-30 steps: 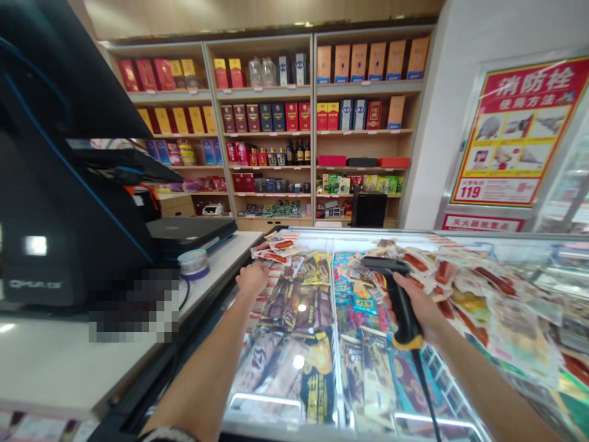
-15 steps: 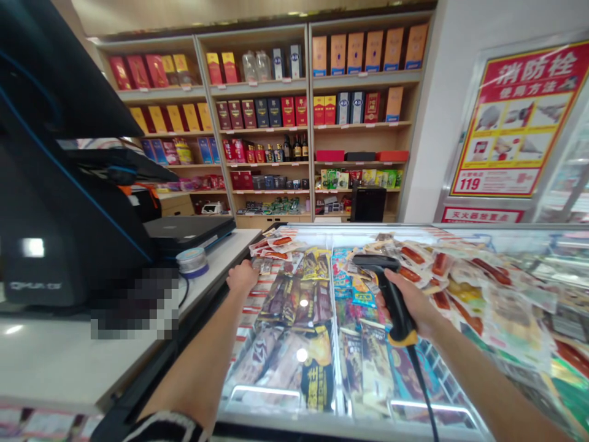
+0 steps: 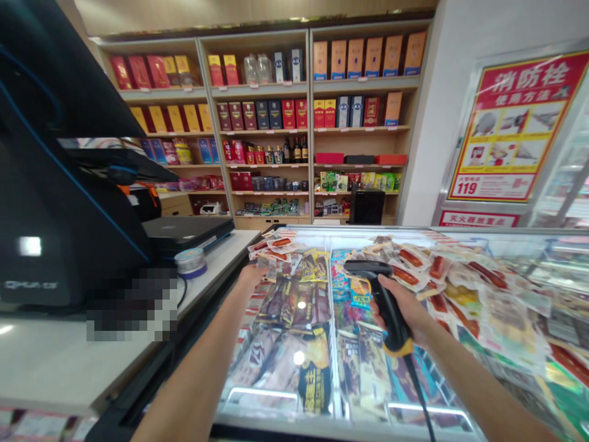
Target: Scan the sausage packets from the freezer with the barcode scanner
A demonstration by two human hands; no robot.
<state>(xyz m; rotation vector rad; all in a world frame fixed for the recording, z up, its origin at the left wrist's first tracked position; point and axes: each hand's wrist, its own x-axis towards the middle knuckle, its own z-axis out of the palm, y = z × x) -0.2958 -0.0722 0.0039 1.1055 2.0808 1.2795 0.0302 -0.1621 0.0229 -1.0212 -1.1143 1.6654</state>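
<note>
My right hand (image 3: 407, 310) is wrapped round the grip of a black barcode scanner (image 3: 377, 294) with a yellow base, its cable hanging down toward me. The scanner's head points left over the glass-topped chest freezer (image 3: 340, 417). My left hand (image 3: 252, 274) reaches forward to the pile of snack packets (image 3: 276, 248) lying on the freezer lid's far left corner. Its fingers touch a packet there, but whether they grip it is hidden.
A white counter (image 3: 69, 362) at left carries a black till screen (image 3: 50, 184), a laptop-like device (image 3: 184, 230) and a tape roll (image 3: 190, 261). More sausage packets (image 3: 442, 270) cover the lid at right. Shelves of boxed goods (image 3: 285, 116) line the back wall; a red fire poster (image 3: 510, 129) hangs right.
My left hand has drawn slightly left and up at the packet pile. The scanner in my right hand has shifted a little to the left.
</note>
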